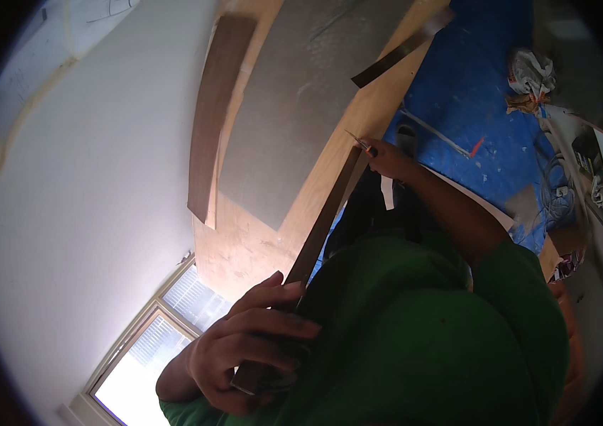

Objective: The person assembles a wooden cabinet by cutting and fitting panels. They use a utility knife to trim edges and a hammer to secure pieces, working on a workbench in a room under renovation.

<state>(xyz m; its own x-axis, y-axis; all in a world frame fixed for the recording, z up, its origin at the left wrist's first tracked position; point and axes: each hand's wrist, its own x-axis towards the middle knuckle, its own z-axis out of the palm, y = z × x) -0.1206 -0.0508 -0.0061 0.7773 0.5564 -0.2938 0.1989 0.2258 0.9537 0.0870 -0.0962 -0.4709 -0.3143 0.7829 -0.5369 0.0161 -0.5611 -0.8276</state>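
Dark strip slants beside the desk, its near end gripped by the left hand, while the right hand clasps a pointed tool near the far end, seemingly a steadying step that next calls for firm alignment.

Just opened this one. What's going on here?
A person in a green shirt holds a long dark brown strip near one end in the left hand. The right hand grips a slim pointed tool by the strip's far end. Ahead, a grey sheet lies on a wooden board, with a wide brown strip to its left.
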